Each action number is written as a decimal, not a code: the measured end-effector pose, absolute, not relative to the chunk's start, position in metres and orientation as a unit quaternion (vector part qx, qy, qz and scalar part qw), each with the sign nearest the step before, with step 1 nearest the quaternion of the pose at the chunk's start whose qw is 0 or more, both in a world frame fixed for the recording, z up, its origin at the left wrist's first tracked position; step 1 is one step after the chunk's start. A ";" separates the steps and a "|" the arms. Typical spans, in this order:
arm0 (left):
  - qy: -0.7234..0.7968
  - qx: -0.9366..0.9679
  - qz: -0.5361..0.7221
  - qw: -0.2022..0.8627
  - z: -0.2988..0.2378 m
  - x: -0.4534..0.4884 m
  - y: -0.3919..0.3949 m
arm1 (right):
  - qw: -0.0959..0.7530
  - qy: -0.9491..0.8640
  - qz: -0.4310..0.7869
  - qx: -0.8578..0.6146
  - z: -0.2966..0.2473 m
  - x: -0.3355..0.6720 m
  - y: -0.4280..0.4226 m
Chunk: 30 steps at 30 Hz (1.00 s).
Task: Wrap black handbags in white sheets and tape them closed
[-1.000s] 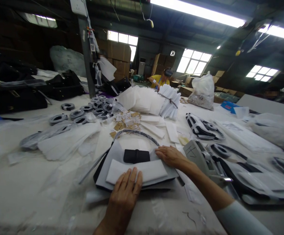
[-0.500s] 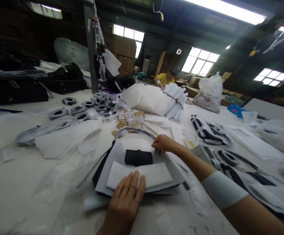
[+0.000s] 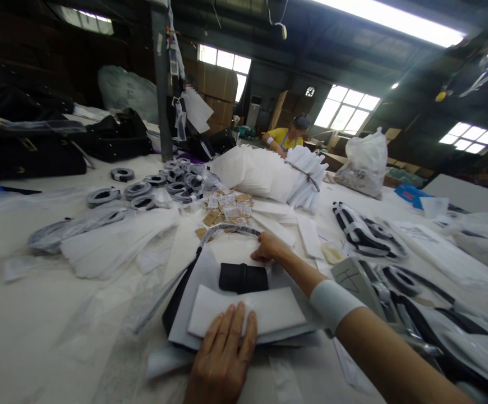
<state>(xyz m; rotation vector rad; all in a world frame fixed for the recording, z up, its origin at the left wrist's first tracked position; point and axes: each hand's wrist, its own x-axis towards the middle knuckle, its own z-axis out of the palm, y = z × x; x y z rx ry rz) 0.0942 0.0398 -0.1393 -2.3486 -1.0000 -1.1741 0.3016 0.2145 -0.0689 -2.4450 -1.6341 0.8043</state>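
left hand (image 3: 222, 359) lies flat with its fingers spread and loose, pressing down on the near edge of a white foam sheet (image 3: 269, 308). foam sheet rests on top of a black bag (image 3: 169, 315) in the middle of the white table (image 3: 25, 336), with a grey liner (image 3: 202, 269) between the two and a small black pouch (image 3: 243, 278) just beyond it. right hand (image 3: 269, 247) reaches past the pouch to the bag's far edge, fingers curled by the grey strap (image 3: 227, 229) that arcs there; whether it grips anything cannot be told. a grey dispenser (image 3: 351, 275) stands just right of the forearm. farther off lie paper tags (image 3: 227, 205), grey rolls (image 3: 137, 189) and a tied bundle of white sheets (image 3: 265, 171). a person in yellow (image 3: 284, 137) works well behind.
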 end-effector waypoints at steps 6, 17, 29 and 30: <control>-0.353 -0.828 -0.391 0.191 -0.139 0.093 0.040 | 0.182 -0.559 0.327 -0.740 -0.066 0.310 0.201; -0.358 -0.820 -0.409 0.179 -0.137 0.096 0.040 | 0.340 -0.647 0.342 -0.591 -0.037 0.336 0.120; -0.321 -0.861 -0.332 0.212 -0.129 0.071 0.040 | 0.212 -0.774 0.091 -0.590 -0.046 0.326 0.061; -0.321 -0.861 -0.331 0.216 -0.127 0.070 0.039 | 0.243 -0.771 0.076 -0.583 -0.048 0.326 0.059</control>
